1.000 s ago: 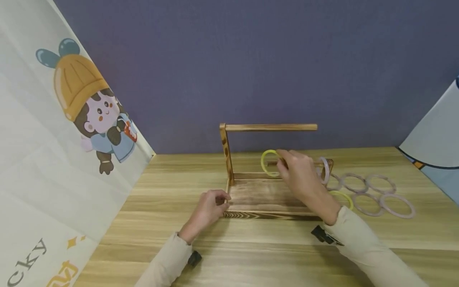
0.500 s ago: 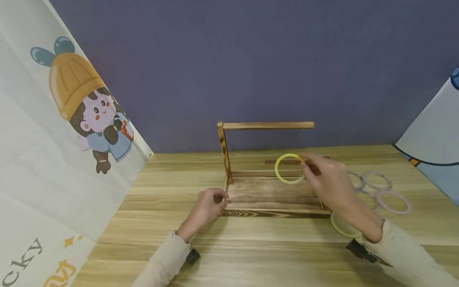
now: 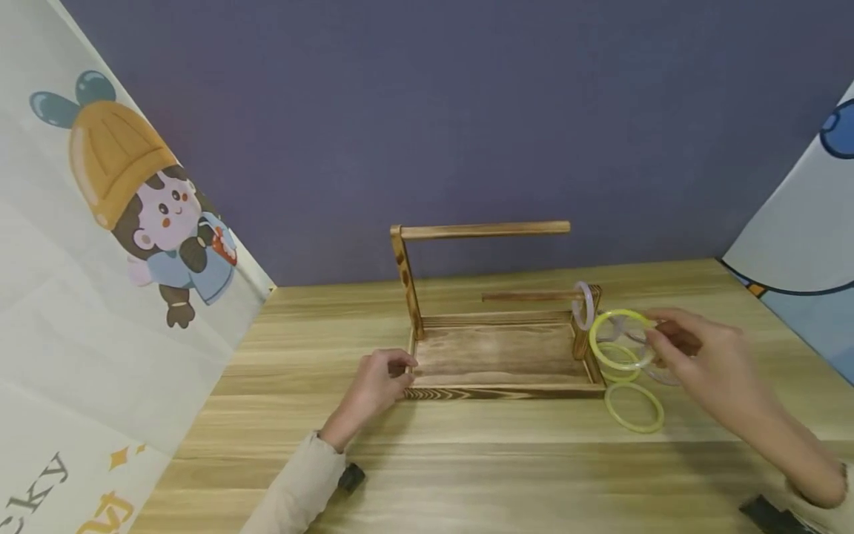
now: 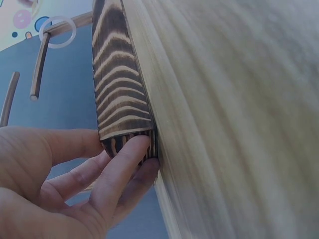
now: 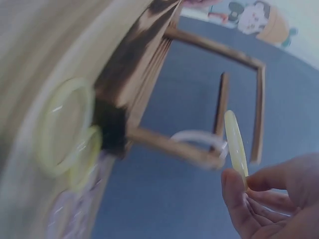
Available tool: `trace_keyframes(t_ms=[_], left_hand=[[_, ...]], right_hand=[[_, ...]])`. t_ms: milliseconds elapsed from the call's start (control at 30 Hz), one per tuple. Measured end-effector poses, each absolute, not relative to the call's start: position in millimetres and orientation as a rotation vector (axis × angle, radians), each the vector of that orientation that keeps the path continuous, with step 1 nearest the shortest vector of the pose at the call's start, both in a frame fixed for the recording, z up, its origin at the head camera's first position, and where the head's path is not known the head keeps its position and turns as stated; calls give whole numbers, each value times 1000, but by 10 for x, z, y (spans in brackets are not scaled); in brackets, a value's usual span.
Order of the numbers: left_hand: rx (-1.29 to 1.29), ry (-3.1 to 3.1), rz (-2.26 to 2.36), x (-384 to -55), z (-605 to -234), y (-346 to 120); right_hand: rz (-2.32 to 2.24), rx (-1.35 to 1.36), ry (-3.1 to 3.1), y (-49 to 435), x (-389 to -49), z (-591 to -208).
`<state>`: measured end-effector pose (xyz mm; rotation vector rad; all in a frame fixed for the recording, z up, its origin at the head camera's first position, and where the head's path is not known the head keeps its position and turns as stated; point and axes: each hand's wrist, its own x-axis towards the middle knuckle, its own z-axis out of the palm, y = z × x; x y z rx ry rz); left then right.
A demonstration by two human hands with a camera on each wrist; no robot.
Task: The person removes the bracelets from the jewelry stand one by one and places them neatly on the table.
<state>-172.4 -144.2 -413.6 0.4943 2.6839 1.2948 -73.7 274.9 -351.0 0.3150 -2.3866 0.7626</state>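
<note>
A wooden rack (image 3: 494,393) with a tray-like base and two horizontal rods stands on the table. My left hand (image 3: 376,386) grips its front left corner, fingertips pressed to the striped end (image 4: 122,119) in the left wrist view. In my right hand (image 3: 714,356), a yellow ring (image 3: 592,343) is pinched between thumb and fingers, held up to the right of the rack. A pale purple ring (image 3: 590,311) hangs on the lower rod (image 3: 527,297), near its post. The upper rod (image 3: 487,231) carries no ring.
Two more yellow rings lie right of the rack, the nearer ring (image 3: 634,429) beside its front corner. Several pale purple rings (image 5: 57,214) lie behind them, partly hidden by my right hand in the head view. A dark blue panel (image 3: 467,133) rises behind the wooden table (image 3: 494,475).
My right hand has moved right with the yellow ring, from by the lower rod to beyond the rack's right end. My left hand stays at the rack's corner. The head view has shifted slightly.
</note>
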Motion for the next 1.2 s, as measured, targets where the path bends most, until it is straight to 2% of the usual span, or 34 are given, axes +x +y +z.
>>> trace_keyframes(t_ms=[367,700,1200], left_hand=[[482,2683,1297,-1722,-4123,-1448],[517,2711,1258,-1721,-4123,-1451],[507,2696,1283,-1725,-4139,-1452]], right_hand=[[790,81,-2639,3381,-579,-3941],[818,181,-2739,3650,-623,-4211],[1000,232,-2739,3896,-633,-4373]])
